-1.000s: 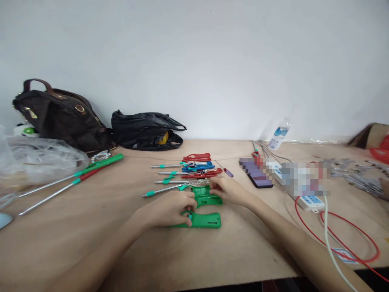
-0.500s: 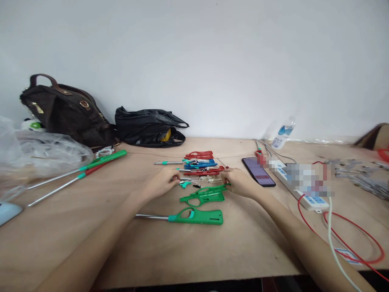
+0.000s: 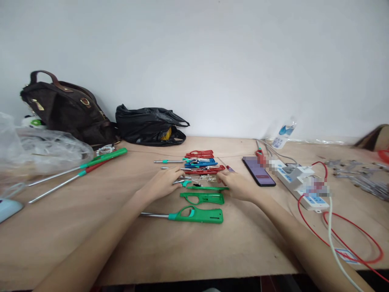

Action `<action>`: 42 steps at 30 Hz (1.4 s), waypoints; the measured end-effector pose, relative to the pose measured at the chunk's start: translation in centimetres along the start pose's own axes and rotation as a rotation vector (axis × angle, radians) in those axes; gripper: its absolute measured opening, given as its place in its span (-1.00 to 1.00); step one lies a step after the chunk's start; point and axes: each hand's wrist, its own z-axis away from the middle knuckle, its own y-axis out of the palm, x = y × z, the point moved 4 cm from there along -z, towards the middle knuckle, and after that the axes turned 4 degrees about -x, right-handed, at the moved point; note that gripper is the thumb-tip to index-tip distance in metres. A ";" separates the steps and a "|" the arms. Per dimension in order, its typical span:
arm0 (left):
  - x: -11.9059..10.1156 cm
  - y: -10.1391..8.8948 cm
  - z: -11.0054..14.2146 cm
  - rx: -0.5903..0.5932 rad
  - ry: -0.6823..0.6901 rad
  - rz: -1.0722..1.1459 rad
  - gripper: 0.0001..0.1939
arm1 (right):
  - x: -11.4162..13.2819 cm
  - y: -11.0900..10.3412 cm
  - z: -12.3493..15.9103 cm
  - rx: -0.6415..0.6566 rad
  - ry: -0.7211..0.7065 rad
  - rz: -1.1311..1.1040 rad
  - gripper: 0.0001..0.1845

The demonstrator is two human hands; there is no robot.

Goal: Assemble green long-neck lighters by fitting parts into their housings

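Note:
My left hand (image 3: pixel 165 183) is closed at the left end of some small lighter parts, its fingertips around something I cannot make out. Beside those fingertips lies a teal trigger (image 3: pixel 186 184). My right hand (image 3: pixel 238 185) grips the right end of a thin green handle half (image 3: pixel 208 188), seen nearly edge-on. Closer to me lie another green handle half (image 3: pixel 202 198) and a whole green stick lighter (image 3: pixel 199 215) with a metal tube. Behind the hands are small clear and metal parts (image 3: pixel 206 178), a red handle half (image 3: pixel 209 170) and a blue one (image 3: pixel 205 163).
A screwdriver (image 3: pixel 229 168) lies behind my right hand, left of a phone (image 3: pixel 258 172). Farther right are a power strip (image 3: pixel 284 172), red and white cables and metal tubes (image 3: pixel 370 182). Two stick lighters (image 3: pixel 105 159), a plastic bag (image 3: pixel 51 148) and dark bags (image 3: pixel 69 109) stand left.
The upper green half has come off the lower one and moved slightly back with my right hand. My left hand has shifted slightly right. The screwdriver's handle shows more now.

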 end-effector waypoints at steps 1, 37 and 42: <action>0.3 0.0 0.0 -0.002 -0.005 0.008 -0.82 | -0.1 0.0 0.1 0.005 -0.015 -0.045 -0.73; 0.9 0.3 -0.3 -0.206 -0.012 0.224 -0.80 | 0.0 0.8 -0.3 -0.105 -0.019 -0.221 -0.65; -0.4 -1.0 -0.5 -0.313 -0.007 0.300 -0.81 | -0.5 1.2 -0.7 -0.093 0.018 -0.234 -0.74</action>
